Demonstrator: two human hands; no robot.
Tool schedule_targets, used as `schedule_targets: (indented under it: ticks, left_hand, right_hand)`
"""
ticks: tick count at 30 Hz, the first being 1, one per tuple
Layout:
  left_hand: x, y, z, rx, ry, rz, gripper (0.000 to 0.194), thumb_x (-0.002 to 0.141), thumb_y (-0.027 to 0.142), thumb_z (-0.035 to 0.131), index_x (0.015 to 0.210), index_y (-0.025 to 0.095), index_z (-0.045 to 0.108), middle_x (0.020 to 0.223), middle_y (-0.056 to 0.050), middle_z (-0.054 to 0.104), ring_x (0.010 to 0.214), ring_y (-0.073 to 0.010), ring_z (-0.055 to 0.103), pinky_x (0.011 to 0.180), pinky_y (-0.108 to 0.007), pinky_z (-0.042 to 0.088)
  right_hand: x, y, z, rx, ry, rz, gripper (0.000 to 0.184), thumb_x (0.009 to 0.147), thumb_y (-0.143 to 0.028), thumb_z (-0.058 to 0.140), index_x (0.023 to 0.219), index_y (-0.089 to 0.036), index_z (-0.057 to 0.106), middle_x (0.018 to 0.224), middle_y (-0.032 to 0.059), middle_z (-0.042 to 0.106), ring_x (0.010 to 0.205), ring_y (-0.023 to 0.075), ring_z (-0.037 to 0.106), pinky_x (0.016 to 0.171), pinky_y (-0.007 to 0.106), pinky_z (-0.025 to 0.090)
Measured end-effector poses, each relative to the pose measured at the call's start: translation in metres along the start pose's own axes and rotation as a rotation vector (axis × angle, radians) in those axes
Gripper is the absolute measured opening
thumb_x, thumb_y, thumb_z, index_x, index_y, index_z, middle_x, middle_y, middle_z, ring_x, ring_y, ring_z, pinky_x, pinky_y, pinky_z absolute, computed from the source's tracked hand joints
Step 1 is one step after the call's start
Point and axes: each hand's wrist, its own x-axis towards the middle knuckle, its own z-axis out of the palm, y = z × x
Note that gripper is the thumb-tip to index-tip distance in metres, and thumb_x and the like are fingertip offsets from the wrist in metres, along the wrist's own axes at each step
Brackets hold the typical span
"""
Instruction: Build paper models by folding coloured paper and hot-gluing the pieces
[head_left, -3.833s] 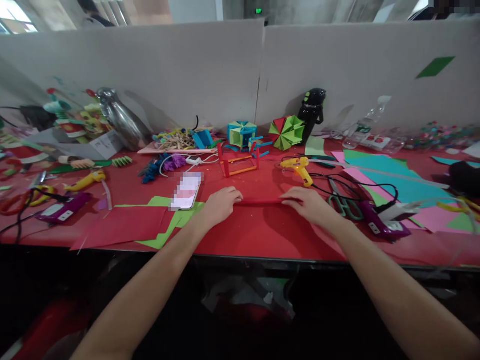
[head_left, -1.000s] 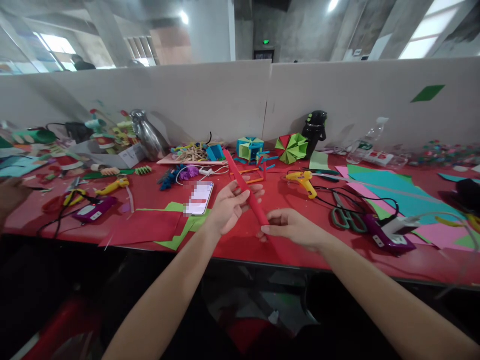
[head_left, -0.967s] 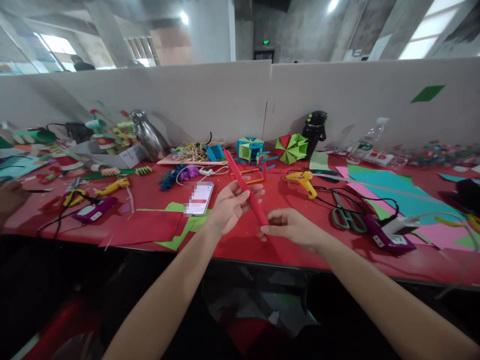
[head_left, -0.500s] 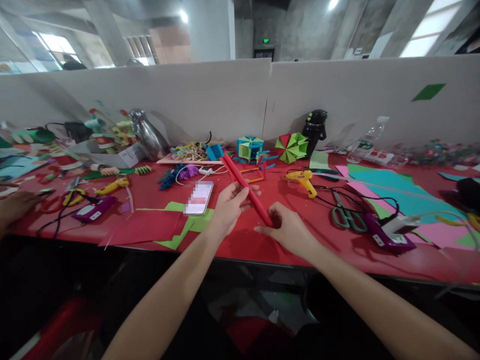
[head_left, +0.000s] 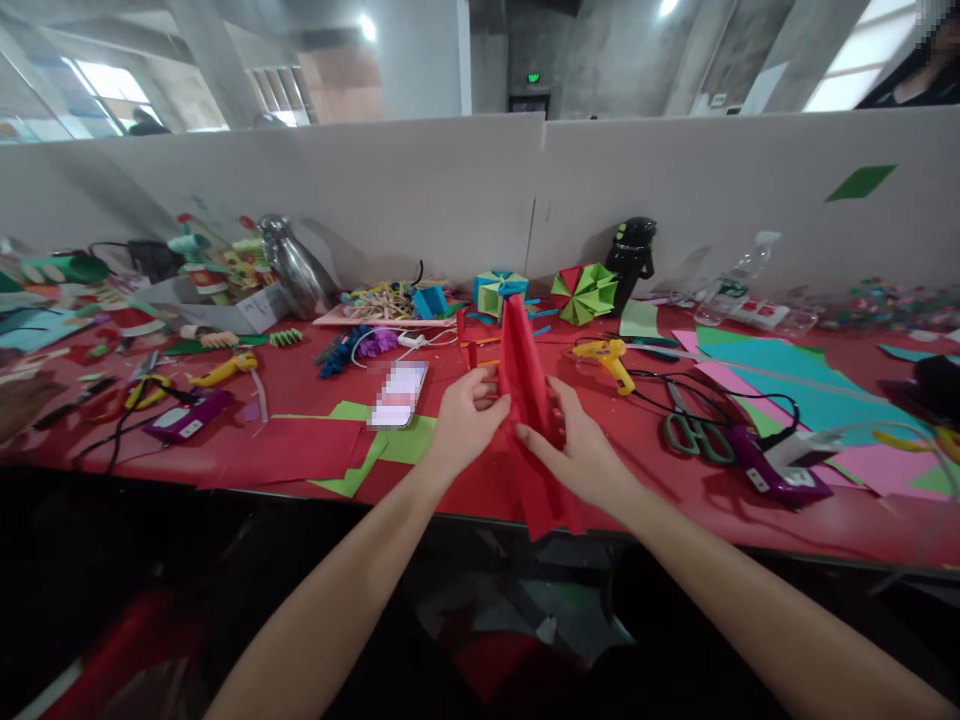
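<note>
A folded sheet of red paper (head_left: 525,380) is held upright over the front of the table, its creased panels partly spread. My left hand (head_left: 472,420) grips its left side, with the thumb against the paper. On the right side my right hand (head_left: 574,440) holds it, thumb in front and fingers partly hidden behind the panel. Behind the paper stand a blue and green paper shape (head_left: 500,294) and a green and red folded paper shape (head_left: 586,295). A phone (head_left: 400,394) lies to the left of my left hand.
Red and green paper sheets (head_left: 300,450) lie at left. A yellow glue gun (head_left: 606,362), scissors (head_left: 694,435) and a purple power strip (head_left: 776,475) with cables are at right. A steel jug (head_left: 296,270) and a black bottle (head_left: 631,262) stand by the partition. Another person's hand (head_left: 26,400) is far left.
The red paper has gone from a narrow, slanted strip to a more upright, opened-out fold. My left hand has shifted slightly right, and my right hand now holds the paper higher along its side.
</note>
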Motion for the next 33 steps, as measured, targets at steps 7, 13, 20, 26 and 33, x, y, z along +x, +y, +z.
schedule_targets:
  ticks: [7,13,20,26,33]
  left_hand:
    - [0.005,0.005,-0.009,0.078,-0.036,0.038,0.028,0.080,0.019,0.070,0.108,0.013,0.068,0.108,-0.015,0.074,0.096,-0.0278,0.072,0.083,-0.039,0.057]
    - [0.008,0.005,-0.016,0.041,-0.094,0.031,0.024,0.080,0.015,0.068,0.104,0.015,0.070,0.101,-0.011,0.076,0.092,-0.0256,0.073,0.078,-0.035,0.058]
    - [0.007,0.001,-0.013,0.076,-0.160,0.012,0.033,0.083,0.020,0.067,0.116,0.013,0.067,0.116,-0.015,0.073,0.104,-0.0284,0.071,0.091,-0.041,0.056]
    - [0.013,0.000,-0.021,0.212,-0.155,-0.012,0.036,0.088,0.014,0.059,0.123,0.013,0.063,0.127,-0.014,0.068,0.119,-0.0259,0.065,0.101,-0.040,0.053]
    - [0.037,-0.020,-0.036,0.717,-0.091,0.103,0.036,0.094,0.011,0.052,0.130,0.014,0.057,0.126,-0.014,0.067,0.117,-0.0229,0.065,0.099,-0.037,0.052]
  right_hand:
    - [0.019,0.017,-0.026,-0.204,0.107,0.064,0.084,0.074,-0.018,0.061,0.151,-0.019,0.028,0.114,0.0119,0.065,0.077,0.0191,0.066,0.072,0.038,0.056]
    - [0.025,0.025,-0.042,-0.238,0.056,-0.019,0.076,0.073,-0.012,0.057,0.146,-0.017,0.039,0.112,0.0118,0.064,0.069,0.0166,0.062,0.070,0.038,0.056]
    - [0.018,0.009,-0.030,-0.529,0.078,-0.103,0.029,0.088,-0.035,0.060,0.111,-0.018,0.062,0.112,0.0135,0.061,0.091,0.0264,0.063,0.076,0.039,0.052]
    - [0.027,0.028,-0.035,-0.359,0.046,0.014,0.045,0.075,-0.015,0.060,0.119,-0.018,0.052,0.099,0.0056,0.065,0.069,0.0157,0.062,0.066,0.030,0.050]
    - [0.028,0.017,-0.043,0.027,-0.262,0.234,0.036,0.074,-0.016,0.062,0.110,-0.019,0.063,0.083,-0.0002,0.066,0.065,0.0131,0.065,0.069,0.030,0.056]
